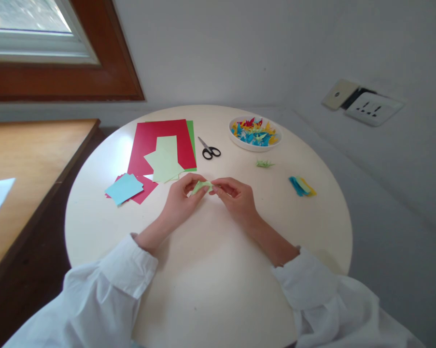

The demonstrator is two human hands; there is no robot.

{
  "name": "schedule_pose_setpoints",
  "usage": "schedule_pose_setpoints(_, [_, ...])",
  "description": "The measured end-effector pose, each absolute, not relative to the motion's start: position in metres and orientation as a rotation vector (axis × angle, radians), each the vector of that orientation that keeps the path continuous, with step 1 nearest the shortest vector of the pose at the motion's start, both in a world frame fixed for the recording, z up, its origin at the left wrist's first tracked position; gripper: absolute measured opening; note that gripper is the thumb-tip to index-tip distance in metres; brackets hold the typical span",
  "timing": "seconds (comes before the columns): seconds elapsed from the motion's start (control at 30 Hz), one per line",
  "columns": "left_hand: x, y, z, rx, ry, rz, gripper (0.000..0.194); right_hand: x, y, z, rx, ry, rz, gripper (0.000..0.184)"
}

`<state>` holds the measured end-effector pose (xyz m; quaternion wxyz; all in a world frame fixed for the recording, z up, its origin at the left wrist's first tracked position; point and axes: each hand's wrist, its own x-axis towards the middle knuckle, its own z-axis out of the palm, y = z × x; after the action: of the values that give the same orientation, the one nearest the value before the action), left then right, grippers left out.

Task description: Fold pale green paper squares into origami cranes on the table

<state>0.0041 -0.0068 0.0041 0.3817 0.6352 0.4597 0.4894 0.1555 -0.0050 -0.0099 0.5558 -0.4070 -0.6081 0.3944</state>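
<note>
Between my two hands, above the middle of the round white table (210, 251), is a small light green folded paper (202, 186). My left hand (184, 195) pinches it from the left, with the thumb along its near side. From the right, my right hand (237, 195) pinches its other end between thumb and fingertips. The fingers cover part of the folds, so its full shape is hidden. Just beyond my hands lie light green paper sheets (167, 157) on a red sheet (141, 145). A small light green folded paper piece (264, 164) rests beyond my right hand.
Scissors (209, 151) with black handles lie near the back. A white dish (256, 145) holds many colourful folded paper cranes. Light blue paper squares (124, 188) lie at left over red ones; folded blue and yellow papers (302, 186) lie at right. A wooden table (40, 154) stands left.
</note>
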Motion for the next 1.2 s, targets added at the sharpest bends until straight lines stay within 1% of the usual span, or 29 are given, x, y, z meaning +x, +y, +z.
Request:
schedule_pose_setpoints(0.13, [0.004, -0.007, 0.002, 1.661, 1.157, 1.283, 0.014, 0.155, -0.006, -0.009, -0.963, -1.396, 0.928, 0.008])
schedule_pose_setpoints(0.27, [0.003, -0.006, -0.001, 1.747, 1.098, 1.324, 0.008, 0.157, -0.006, -0.009, -0.953, -1.413, 0.859, 0.003])
schedule_pose_setpoints(0.37, [0.001, -0.005, -0.002, 1.847, 1.065, 1.347, 0.005, 0.160, -0.006, -0.009, -0.944, -1.472, 0.789, 0.006])
schedule_pose_setpoints(0.47, [0.000, -0.003, -0.004, 1.925, 1.049, 1.371, 0.005, 0.161, -0.007, -0.008, -0.934, -1.528, 0.747, 0.008])
schedule_pose_setpoints(0.57, [-0.001, -0.002, -0.005, 1.953, 1.046, 1.391, 0.005, 0.161, -0.007, -0.007, -0.944, -1.558, 0.749, 0.005])
schedule_pose_setpoints(0.77, [0.002, -0.005, -0.003, 1.879, 1.104, 1.348, 0.009, 0.159, -0.007, -0.009, -0.959, -1.572, 0.776, 0.005])
schedule_pose_setpoints(1.0, [0.002, -0.007, 0.004, 1.729, 1.174, 1.178, 0.019, 0.161, -0.007, -0.011, -0.941, -1.597, 0.758, 0.004])
schedule_pose_setpoints(1.1, [0.003, -0.007, 0.006, 1.698, 1.162, 1.183, 0.020, 0.160, -0.008, -0.010, -0.958, -1.595, 0.764, 0.004])
schedule_pose_setpoints(1.2, [0.004, -0.008, 0.007, 1.652, 1.134, 1.211, 0.021, 0.158, -0.010, -0.009, -0.964, -1.523, 0.846, 0.005])
